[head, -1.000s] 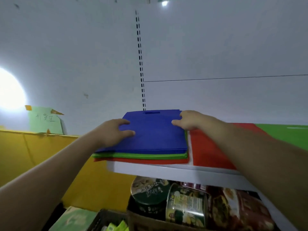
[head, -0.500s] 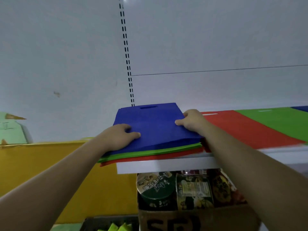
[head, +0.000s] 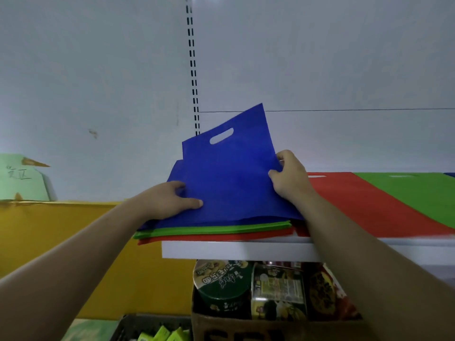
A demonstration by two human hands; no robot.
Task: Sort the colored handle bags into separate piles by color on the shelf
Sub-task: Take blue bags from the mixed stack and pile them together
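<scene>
Right grip [head: 288,178] on blue bag [head: 229,178], right edge

Bag stack [head: 211,228] on the shelf's [head: 234,251] left end; flat bag [head: 357,205] beside it rightward; second flat bag [head: 406,193] beyond; carton [head: 246,328] below

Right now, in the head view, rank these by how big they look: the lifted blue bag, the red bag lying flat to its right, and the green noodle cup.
1. lifted blue bag
2. red bag, a close second; lying flat, it is foreshortened
3. green noodle cup, clearly smallest
</scene>
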